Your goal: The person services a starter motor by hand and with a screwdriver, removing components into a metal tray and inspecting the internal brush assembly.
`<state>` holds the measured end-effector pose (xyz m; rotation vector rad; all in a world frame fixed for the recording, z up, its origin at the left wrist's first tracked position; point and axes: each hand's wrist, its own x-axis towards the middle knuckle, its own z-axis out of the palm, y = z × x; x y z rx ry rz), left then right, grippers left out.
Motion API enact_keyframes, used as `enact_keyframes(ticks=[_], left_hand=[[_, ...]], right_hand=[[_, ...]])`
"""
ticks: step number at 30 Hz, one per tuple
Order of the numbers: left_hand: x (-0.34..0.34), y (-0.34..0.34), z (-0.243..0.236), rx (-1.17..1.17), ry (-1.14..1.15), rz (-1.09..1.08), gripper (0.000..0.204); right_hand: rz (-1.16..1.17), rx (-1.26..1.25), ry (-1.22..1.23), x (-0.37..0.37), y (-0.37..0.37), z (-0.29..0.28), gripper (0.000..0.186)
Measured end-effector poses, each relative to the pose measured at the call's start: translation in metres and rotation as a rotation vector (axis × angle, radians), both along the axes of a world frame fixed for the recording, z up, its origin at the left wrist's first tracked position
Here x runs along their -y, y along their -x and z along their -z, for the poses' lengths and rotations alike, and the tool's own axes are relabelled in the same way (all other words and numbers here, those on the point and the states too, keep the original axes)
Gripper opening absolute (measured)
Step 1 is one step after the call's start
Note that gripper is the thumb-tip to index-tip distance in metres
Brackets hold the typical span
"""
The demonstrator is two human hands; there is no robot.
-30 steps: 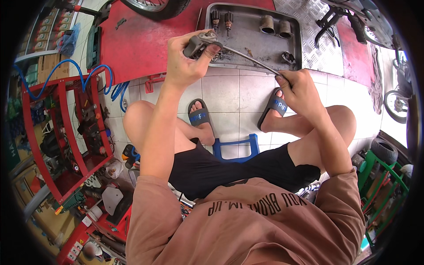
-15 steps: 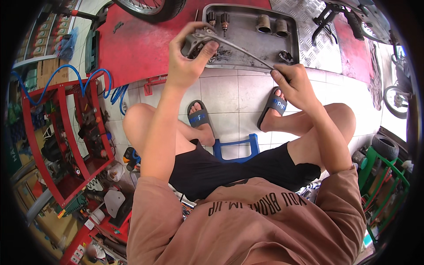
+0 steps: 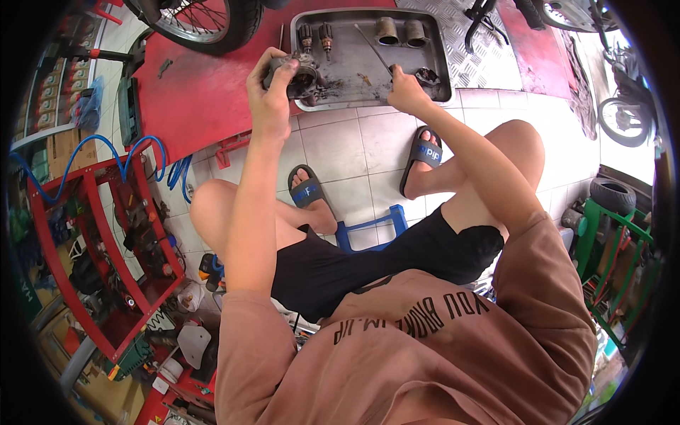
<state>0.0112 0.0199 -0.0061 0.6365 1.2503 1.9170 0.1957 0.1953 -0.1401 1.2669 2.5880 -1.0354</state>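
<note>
My left hand [image 3: 272, 95] is closed around a dirty metal brake caliper [image 3: 304, 76], its round dark bore turned toward me. It is held over the near left corner of a metal tray [image 3: 346, 62]. In my right hand [image 3: 409, 92] is a long thin metal rod [image 3: 371, 44], pointing away and to the left over the tray, apart from the caliper. Whatever handle it has is hidden in my fist. Beside my right hand, a small blackened part [image 3: 426, 76] lies in the tray. Brown scraps [image 3: 365, 80] and dark grime lie between my hands.
Two metal cylinders [image 3: 386, 31] and two parts with black ribbed ends [image 3: 326, 38] occupy the tray's far side. The tray rests on a red platform [image 3: 205, 92] beneath a motorcycle wheel [image 3: 205, 28]. A blue stool [image 3: 372, 228] sits between my legs; a red rack [image 3: 106, 248] stands left.
The rod has come away from the caliper and now points over the tray. My left hand has turned the caliper so its bore shows. The whole view has shifted slightly.
</note>
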Motion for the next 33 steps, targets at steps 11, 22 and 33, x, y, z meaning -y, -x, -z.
enact_keyframes(ticks=[11,22,33], left_hand=[[-0.01,-0.019,-0.001,-0.036,0.008,0.018,0.017],[-0.054,-0.079,-0.023,-0.121,-0.014,-0.175,0.027],[-0.032,-0.072,-0.089,-0.474,0.28,0.104,0.021]], right_hand=[[-0.141,0.223,-0.392,0.001,0.001,0.008,0.061],[0.342,-1.129,1.016,0.055,0.014,-0.162,0.043],[-0.012,-1.049,0.541,0.027,-0.024,-0.185,0.03]])
